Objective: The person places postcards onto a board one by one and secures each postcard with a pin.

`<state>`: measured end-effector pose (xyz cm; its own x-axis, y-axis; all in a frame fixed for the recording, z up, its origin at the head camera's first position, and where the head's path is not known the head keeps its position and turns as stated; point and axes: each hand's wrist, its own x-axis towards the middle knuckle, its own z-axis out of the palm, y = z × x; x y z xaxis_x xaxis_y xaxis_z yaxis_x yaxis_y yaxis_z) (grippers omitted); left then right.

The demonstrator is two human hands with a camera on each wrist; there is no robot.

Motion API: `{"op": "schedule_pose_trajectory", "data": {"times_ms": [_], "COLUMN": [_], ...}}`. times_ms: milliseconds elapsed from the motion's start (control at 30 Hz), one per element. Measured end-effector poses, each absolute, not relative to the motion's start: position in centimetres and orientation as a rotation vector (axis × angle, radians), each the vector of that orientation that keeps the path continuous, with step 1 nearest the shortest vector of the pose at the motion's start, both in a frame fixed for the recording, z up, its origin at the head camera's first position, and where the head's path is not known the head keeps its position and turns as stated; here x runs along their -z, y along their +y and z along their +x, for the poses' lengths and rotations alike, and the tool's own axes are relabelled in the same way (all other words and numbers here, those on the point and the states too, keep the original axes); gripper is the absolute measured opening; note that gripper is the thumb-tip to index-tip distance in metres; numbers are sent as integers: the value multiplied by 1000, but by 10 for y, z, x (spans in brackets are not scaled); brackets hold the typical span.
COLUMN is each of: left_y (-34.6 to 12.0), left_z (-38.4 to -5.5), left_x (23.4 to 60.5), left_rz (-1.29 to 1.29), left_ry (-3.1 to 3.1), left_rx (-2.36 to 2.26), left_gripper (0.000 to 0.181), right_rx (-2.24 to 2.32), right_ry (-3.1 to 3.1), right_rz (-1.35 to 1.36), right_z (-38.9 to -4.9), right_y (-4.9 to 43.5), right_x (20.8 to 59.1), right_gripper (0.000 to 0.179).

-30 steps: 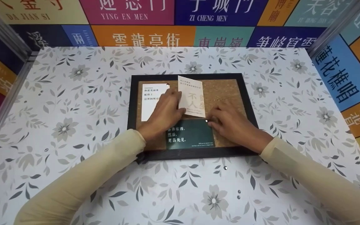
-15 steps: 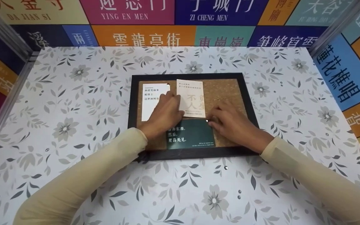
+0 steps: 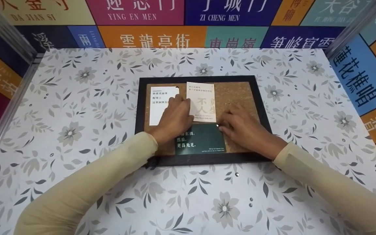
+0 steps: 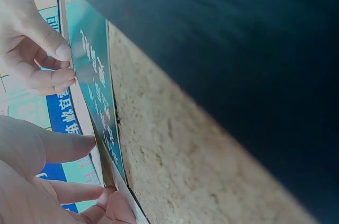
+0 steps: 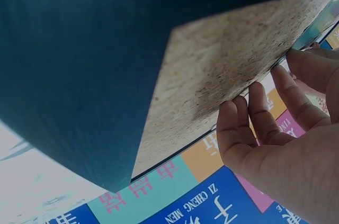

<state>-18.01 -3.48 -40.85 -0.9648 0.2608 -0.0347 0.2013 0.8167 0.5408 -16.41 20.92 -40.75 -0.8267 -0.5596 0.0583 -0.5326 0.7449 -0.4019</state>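
Observation:
On a black-framed cork board lie several printed cards. My left hand pinches the left edge of a cream card, which lies nearly flat. In the left wrist view, my left thumb and fingers meet that card's edge. Below it is a dark green card; a white card at the left is partly covered by my left hand. My right hand rests fingertips on the cork beside the cream and green cards, thumb and forefinger slightly apart. A small shiny tack shows near its thumb.
The patterned table surrounds the board. One small shiny tack-like piece lies in front of the frame. Colourful lettered panels stand behind the table. A dark pin marks the white card's corner.
The cream card has come down from a tilt to lie nearly flat, guided by my left hand. My right hand has stayed in about the same place.

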Motion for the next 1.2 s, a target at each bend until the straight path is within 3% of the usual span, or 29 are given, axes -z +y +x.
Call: {"op": "schedule_pose_trajectory", "data": {"times_ms": [367,533,767,1000,1200], "left_y": [-37,-39,-50,-61,-59], "left_z": [-177,-175,-173,-170,-167], "left_x": [403,403,400,403,407], "left_rz": [386,430,598,674,688], "left_ry": [2886,2914,3042,3020,2981], "left_rx": [-858,-870,-797,-706,-667], "left_gripper": [32,12,28,29,19], "right_rx": [650,672,674,695,686], "right_ry": [2862,2857,2866,2863,2865], "right_rz": [-856,-854,-912,-898,-912], "right_z": [-164,-164,-165,-164,-165], "right_y": [209,210,211,211,211], "right_x": [408,409,409,409,409], "right_gripper": [13,14,12,13,13]}}
